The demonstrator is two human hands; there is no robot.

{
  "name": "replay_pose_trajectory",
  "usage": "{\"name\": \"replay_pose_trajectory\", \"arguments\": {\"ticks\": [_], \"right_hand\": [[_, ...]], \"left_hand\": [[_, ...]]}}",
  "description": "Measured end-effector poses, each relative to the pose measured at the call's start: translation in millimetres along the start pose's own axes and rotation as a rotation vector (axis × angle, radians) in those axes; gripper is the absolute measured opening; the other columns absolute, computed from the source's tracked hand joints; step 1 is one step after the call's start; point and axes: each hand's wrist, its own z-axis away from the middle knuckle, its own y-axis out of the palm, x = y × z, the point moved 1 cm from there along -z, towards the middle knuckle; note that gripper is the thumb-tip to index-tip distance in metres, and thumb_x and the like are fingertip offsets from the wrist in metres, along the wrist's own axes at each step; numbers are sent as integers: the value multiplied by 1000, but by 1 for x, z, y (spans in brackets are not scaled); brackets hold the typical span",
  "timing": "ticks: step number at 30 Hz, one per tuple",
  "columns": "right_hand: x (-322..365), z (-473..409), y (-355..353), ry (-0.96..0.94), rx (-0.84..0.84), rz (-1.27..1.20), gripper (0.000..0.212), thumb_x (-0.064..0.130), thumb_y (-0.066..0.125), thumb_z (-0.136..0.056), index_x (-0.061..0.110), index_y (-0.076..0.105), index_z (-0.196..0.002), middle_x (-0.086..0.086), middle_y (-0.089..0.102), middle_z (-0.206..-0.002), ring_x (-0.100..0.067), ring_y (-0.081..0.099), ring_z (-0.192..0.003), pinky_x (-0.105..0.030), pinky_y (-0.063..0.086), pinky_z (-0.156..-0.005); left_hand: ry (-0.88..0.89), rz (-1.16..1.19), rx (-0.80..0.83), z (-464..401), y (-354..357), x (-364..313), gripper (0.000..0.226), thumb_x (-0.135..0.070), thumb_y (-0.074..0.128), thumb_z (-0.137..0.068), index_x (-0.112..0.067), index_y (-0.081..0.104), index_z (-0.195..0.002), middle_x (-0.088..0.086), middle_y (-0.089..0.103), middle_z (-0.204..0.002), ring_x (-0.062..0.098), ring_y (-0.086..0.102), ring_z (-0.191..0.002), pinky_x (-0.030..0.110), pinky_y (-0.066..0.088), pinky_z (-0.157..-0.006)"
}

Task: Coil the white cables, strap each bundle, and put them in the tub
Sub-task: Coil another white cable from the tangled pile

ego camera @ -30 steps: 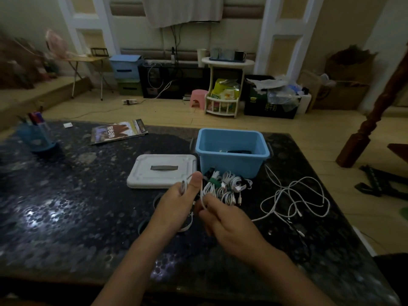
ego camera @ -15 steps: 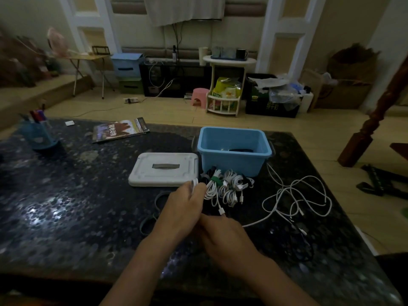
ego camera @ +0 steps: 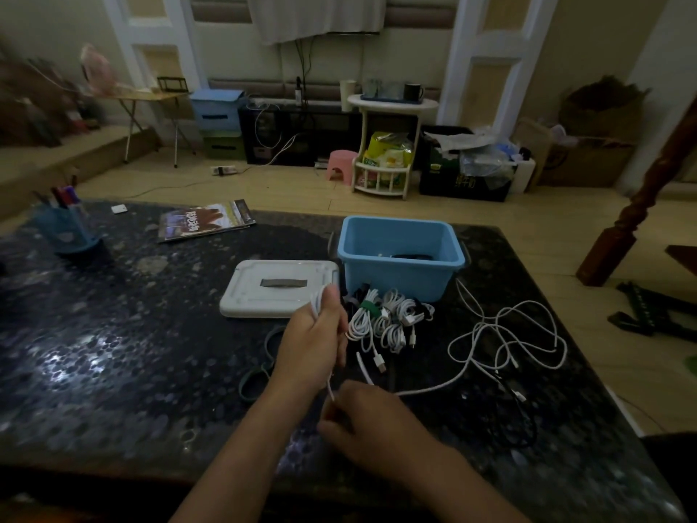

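Observation:
My left hand (ego camera: 313, 341) grips a partly coiled white cable (ego camera: 318, 298), its loops showing above my thumb. My right hand (ego camera: 367, 420) sits lower and nearer me, pinching the same cable where it runs down from the left hand. The cable's free length trails right into a loose white tangle (ego camera: 505, 341). Several coiled, strapped white bundles (ego camera: 384, 318) lie in front of the blue tub (ego camera: 399, 275). Something dark lies inside the tub.
The tub's white lid (ego camera: 279, 288) lies left of it. Dark strap loops (ego camera: 256, 383) rest on the black stone table (ego camera: 113, 334). A dark cable (ego camera: 516, 417) lies at the right. A magazine (ego camera: 205, 220) and a blue pen holder (ego camera: 66, 230) stand far left.
My right hand has drawn back toward me and downward, sliding along the cable. My left hand has stayed near the lid with the coil.

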Motion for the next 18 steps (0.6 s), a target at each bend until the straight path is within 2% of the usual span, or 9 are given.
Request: {"name": "replay_pose_trajectory", "arguments": {"ticks": [3, 5, 7, 10, 13, 15, 16, 18], "right_hand": [[-12, -3, 2, 41, 33, 33, 21, 37, 55, -98, 19, 66, -96, -5, 60, -100, -24, 59, -95, -34, 43, -76], [-24, -6, -1, 76, 28, 114, 28, 38, 49, -100, 16, 65, -94, -8, 59, -99, -28, 59, -95, -34, 39, -72], [-37, -7, -9, 128, -11, 179, 34, 41, 45, -102, 17, 63, -88, -6, 58, -97, -27, 58, -95, -33, 37, -70], [-53, -9, -27, 239, -127, 180, 46, 49, 43, -102, 19, 50, -68, 2, 53, -74, -23, 58, -78, -32, 35, -64], [-58, -9, -41, 300, -274, 190, 53, 57, 45, -99, 19, 48, -61, 4, 52, -62, -19, 56, -66, -33, 36, -58], [-55, -10, -47, 293, -374, 166, 54, 59, 45, -97, 18, 51, -62, 4, 56, -62, -19, 59, -66, -34, 39, -57], [-54, -11, -48, 286, -404, 119, 54, 59, 44, -98, 18, 53, -64, 3, 59, -63, -19, 59, -65, -35, 43, -58], [-50, -12, -50, 277, -430, 14, 53, 58, 44, -98, 17, 57, -66, 2, 61, -63, -16, 58, -62, -36, 46, -59]], "left_hand": [[-79, 210, 133, 3, 1, -4, 49, -51, 37, -101, -11, 51, -76, 1, 29, -51, 15, 23, -41, 26, 18, -43], [-107, 195, 241, 3, -2, -5, 52, -50, 36, -102, -7, 57, -81, 2, 31, -53, 12, 19, -40, 23, 14, -41], [-116, 90, 321, 4, -5, -5, 56, -48, 35, -104, -3, 63, -88, 3, 37, -55, 12, 21, -41, 22, 15, -40], [-37, -177, 291, 0, -10, 2, 55, -47, 35, -104, -8, 70, -88, 2, 48, -55, 11, 34, -40, 24, 27, -43], [69, -485, 267, -4, -10, 12, 50, -51, 36, -102, -22, 73, -85, -8, 67, -65, 2, 55, -53, 30, 45, -60], [113, -652, 280, -3, -6, 16, 49, -53, 36, -101, -22, 71, -86, -5, 71, -77, 7, 64, -69, 34, 52, -71], [129, -705, 289, -2, -4, 16, 50, -53, 36, -102, -20, 68, -82, -2, 69, -77, 12, 63, -71, 34, 50, -70], [149, -758, 309, -1, 1, 16, 50, -51, 37, -102, -20, 57, -68, -2, 60, -66, 13, 56, -63, 33, 40, -59]]}}
